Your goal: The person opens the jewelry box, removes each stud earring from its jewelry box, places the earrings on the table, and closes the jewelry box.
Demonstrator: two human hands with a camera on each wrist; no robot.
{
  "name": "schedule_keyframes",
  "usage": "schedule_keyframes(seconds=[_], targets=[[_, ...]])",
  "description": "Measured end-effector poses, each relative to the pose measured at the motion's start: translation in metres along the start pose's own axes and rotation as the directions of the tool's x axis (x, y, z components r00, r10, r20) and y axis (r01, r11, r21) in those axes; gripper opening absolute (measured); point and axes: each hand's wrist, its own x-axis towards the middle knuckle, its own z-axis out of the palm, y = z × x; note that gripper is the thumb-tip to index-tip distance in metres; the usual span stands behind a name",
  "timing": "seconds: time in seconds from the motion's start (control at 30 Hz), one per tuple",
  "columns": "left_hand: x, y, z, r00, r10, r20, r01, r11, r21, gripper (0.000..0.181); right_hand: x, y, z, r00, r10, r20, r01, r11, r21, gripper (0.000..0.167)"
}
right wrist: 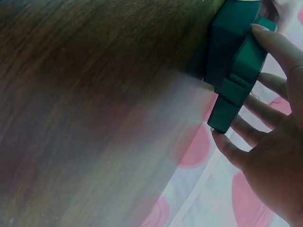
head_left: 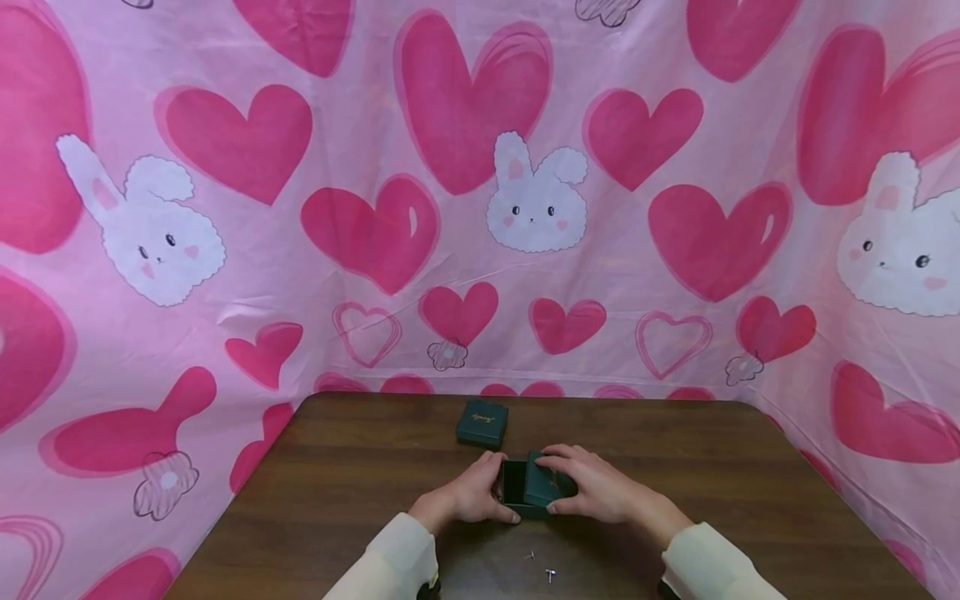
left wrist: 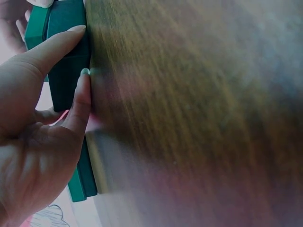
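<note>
A dark green gift box base (head_left: 527, 511) stands on the table with part of its black inside showing. My left hand (head_left: 477, 490) grips the base by its left side; in the left wrist view the thumb lies along its wall. A matching green lid (head_left: 537, 483) sits tilted over the base's right part, covering it. My right hand (head_left: 596, 485) holds this lid between thumb and fingers, as the right wrist view also shows. Whether anything lies inside the base cannot be made out.
A second green box (head_left: 482, 423) with gold lettering stands closed behind the hands. Two tiny silvery pieces, one thin (head_left: 530, 556) and one T-shaped (head_left: 551, 575), lie near the front of the wooden table (head_left: 337, 475). A pink heart-print cloth (head_left: 465, 367) hangs around the table.
</note>
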Motion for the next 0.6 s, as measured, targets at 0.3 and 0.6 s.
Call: schedule_keyframes(seconds=[0.3, 0.6], targets=[[0.0, -0.0011, 0.0017, 1.0, 0.004, -0.001, -0.004, 1.0, -0.001, 0.076, 0.0022, 0.0001, 0.0016, 1.0, -0.013, 0.005, 0.013, 1.0, -0.011, 0.066], [-0.0002, -0.0014, 0.0026, 1.0, 0.01, -0.005, -0.01, 1.0, 0.002, 0.075, 0.0039, -0.0016, 0.0004, 1.0, -0.014, 0.022, 0.014, 1.0, 0.001, 0.064]])
